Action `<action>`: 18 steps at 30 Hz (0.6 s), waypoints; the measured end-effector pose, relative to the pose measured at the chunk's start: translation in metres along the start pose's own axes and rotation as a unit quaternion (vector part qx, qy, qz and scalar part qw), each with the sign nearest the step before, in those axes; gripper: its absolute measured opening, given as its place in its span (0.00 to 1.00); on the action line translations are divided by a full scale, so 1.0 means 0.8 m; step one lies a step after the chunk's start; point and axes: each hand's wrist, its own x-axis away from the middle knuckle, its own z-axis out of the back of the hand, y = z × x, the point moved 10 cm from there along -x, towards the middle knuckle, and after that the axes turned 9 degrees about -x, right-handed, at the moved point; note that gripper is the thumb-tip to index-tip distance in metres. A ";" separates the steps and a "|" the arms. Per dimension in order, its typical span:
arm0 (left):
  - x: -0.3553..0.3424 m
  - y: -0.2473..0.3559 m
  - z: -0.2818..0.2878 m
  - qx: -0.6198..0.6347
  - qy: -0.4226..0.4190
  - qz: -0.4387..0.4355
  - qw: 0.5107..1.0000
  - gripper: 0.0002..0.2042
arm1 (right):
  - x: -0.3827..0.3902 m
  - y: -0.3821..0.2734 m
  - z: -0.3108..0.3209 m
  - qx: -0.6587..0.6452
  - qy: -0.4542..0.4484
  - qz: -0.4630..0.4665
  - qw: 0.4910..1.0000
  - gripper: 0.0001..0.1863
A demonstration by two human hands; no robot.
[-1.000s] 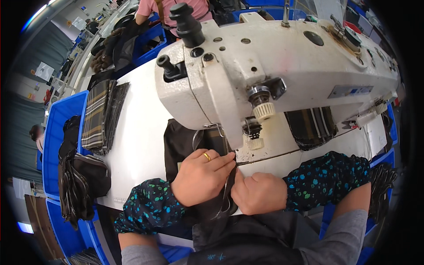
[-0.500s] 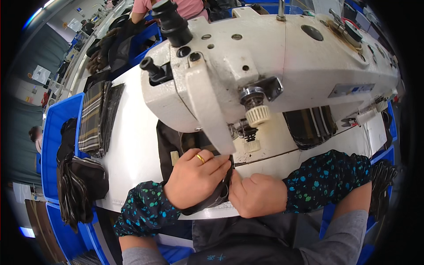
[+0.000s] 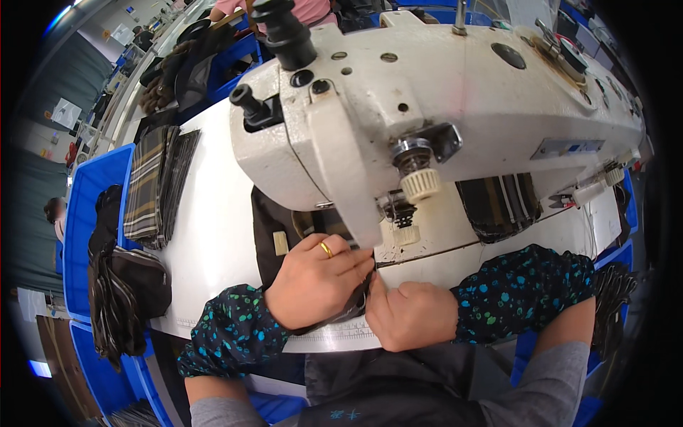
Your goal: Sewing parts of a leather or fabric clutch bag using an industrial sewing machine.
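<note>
A dark fabric piece (image 3: pixel 267 245) with a checked part lies under the head of a white sewing machine (image 3: pixel 455 92). My left hand (image 3: pixel 316 281), a gold ring on one finger, presses down on it with the fingers together, the fingertips at its right edge just in front of the needle area. My right hand (image 3: pixel 413 314) is curled, thumb and forefinger pinching that same edge close to the left fingertips. The machine's lever arm hides the needle and presser foot. Most of the edge between my hands is covered by my fingers.
Striped cloth pieces (image 3: pixel 151 188) are stacked at the left beside a blue bin (image 3: pixel 80 235) draped with dark pouches (image 3: pixel 131 292). More checked pieces (image 3: pixel 500 206) lie under the machine arm. A ruler strip (image 3: pixel 341 331) runs along the table's front edge. Another person in pink (image 3: pixel 313 13) is beyond.
The zipper teeth seen along the fabric edge between my hands are now mostly hidden. The fabric's near end has drawn forward toward the machine, uncovering more ruler. Both hands keep nearly the same place.
</note>
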 end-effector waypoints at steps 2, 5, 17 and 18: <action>-0.005 -0.012 0.001 0.003 0.009 0.005 1.000 0.15 | 0.001 0.012 -0.006 0.016 0.011 -0.008 1.000 0.17; -0.011 -0.027 -0.004 -0.002 0.003 0.019 1.000 0.15 | -0.007 0.027 -0.004 0.028 0.010 0.007 1.000 0.16; -0.008 -0.062 -0.010 -0.017 0.000 0.083 0.996 0.12 | -0.008 0.066 -0.005 -0.029 0.016 -0.043 0.999 0.15; -0.009 -0.061 -0.004 -0.016 0.000 0.082 0.997 0.12 | -0.007 0.075 0.000 -0.026 0.026 -0.074 0.997 0.15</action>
